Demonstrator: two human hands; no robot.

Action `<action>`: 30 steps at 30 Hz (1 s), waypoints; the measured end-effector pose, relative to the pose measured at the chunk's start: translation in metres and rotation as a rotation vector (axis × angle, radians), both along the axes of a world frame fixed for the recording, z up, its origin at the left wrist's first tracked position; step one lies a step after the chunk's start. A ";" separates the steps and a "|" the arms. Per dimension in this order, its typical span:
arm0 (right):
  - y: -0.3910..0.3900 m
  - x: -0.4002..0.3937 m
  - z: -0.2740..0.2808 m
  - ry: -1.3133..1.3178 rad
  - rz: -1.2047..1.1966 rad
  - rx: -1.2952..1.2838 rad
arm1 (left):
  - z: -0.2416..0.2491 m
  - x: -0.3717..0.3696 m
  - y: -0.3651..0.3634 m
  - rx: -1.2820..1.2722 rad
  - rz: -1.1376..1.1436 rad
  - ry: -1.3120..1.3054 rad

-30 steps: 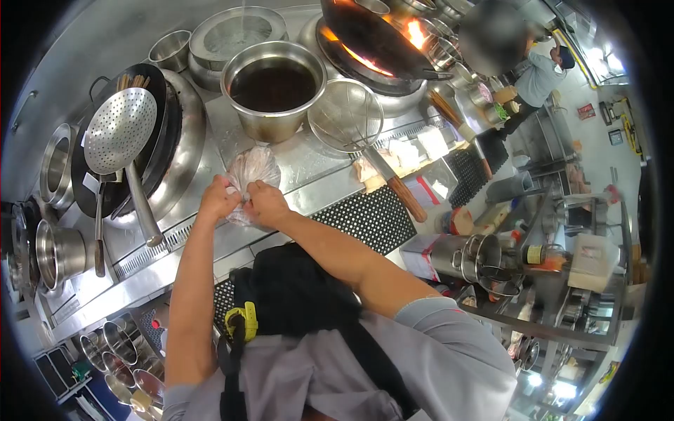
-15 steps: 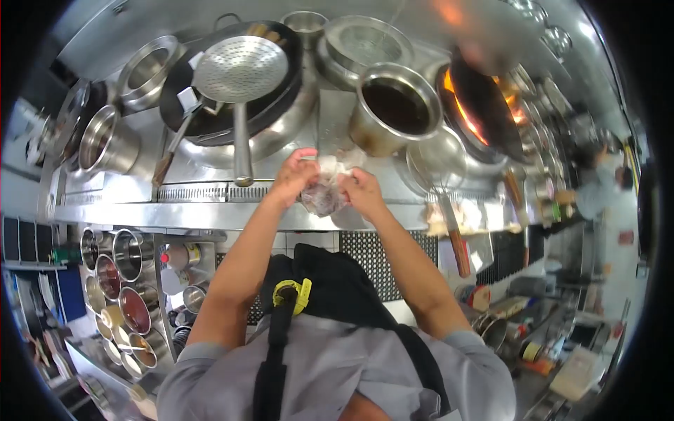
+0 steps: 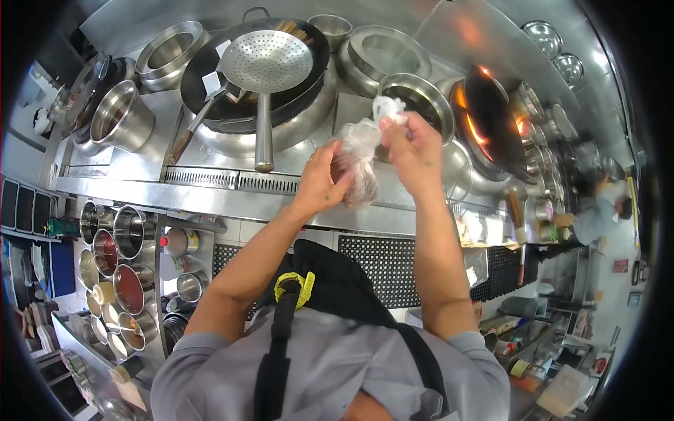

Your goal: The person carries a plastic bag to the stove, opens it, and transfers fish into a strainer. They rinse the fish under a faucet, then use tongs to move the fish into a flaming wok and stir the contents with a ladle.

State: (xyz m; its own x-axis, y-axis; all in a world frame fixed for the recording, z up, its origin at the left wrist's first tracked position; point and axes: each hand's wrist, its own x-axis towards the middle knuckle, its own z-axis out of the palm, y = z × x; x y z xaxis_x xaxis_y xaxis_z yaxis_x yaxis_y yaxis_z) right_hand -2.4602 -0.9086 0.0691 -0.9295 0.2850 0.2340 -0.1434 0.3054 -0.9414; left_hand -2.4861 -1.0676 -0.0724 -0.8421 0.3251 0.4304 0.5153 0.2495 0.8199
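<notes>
With our left hand (image 3: 323, 184) we grip the bag (image 3: 361, 168), fingers and thumb curled against its left side. Our right hand (image 3: 415, 151), just right of the bag's top, pinches a bunched white piece (image 3: 387, 108); we cannot tell whether that joins the bag. Beneath the bag we see the counter (image 3: 210, 201). Beyond the bag, partly behind our right hand, is a pot (image 3: 433, 93) of dark liquid (image 3: 411, 97). Left of the bag, a perforated ladle (image 3: 267, 62) lies across a wok (image 3: 200, 91); well right of it, a second wok (image 3: 495, 119) tilts amid flames (image 3: 475, 133).
</notes>
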 end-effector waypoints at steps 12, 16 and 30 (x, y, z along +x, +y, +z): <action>0.016 -0.003 0.016 0.061 -0.079 0.126 | 0.017 -0.023 -0.010 -0.237 -0.015 0.160; 0.016 -0.001 0.027 0.068 -0.094 0.136 | 0.016 -0.016 -0.020 -0.419 -0.079 0.038; 0.032 -0.008 0.027 0.132 -0.080 0.265 | 0.032 0.011 -0.038 -0.332 -0.061 0.079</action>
